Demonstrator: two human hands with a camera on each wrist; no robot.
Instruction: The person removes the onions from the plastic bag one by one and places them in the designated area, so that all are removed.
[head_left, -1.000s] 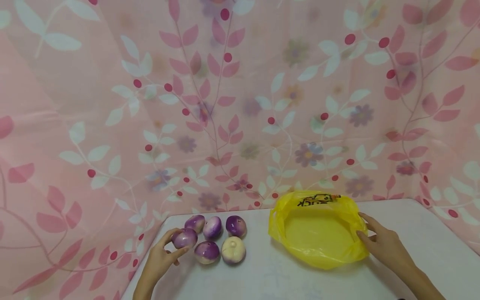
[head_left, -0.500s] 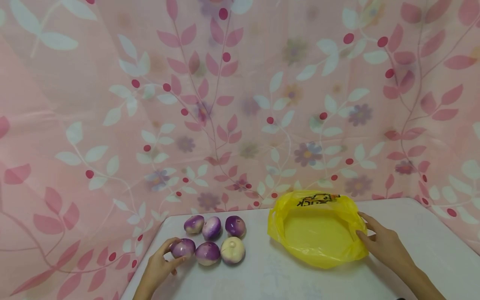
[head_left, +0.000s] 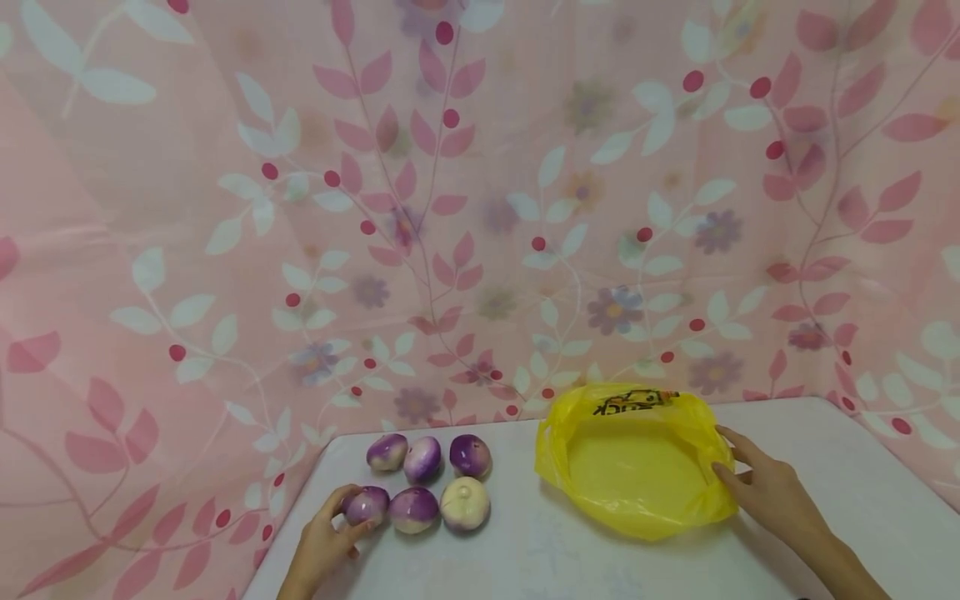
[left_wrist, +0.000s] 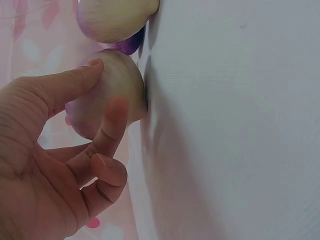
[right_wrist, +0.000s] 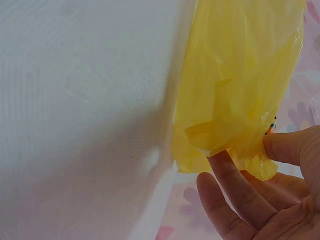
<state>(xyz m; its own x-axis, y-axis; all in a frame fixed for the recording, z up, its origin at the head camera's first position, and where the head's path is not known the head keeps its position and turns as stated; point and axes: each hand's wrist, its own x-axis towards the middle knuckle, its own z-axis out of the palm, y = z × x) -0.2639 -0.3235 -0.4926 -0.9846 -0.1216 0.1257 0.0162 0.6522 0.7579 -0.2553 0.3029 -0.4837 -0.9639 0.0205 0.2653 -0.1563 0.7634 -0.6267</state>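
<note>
My left hand pinches a glossy purple-and-white turnip between thumb and fingers at the left end of the front row. In the left wrist view this turnip sits right at the table surface, its pale side showing. Beside it are another purple turnip and one turned cream side up. On the right, a yellow plastic bag stands with its mouth spread wide. My right hand grips the bag's right rim; in the right wrist view, thumb and fingers pinch the gathered plastic.
Behind the front row lie a left turnip, a middle one and a right one. All rest on a white-covered table. A pink floral curtain hangs along its back edge.
My left hand has brought its turnip down and slightly nearer, to the left end of the front row. The right hand and the yellow bag have stayed in place.
</note>
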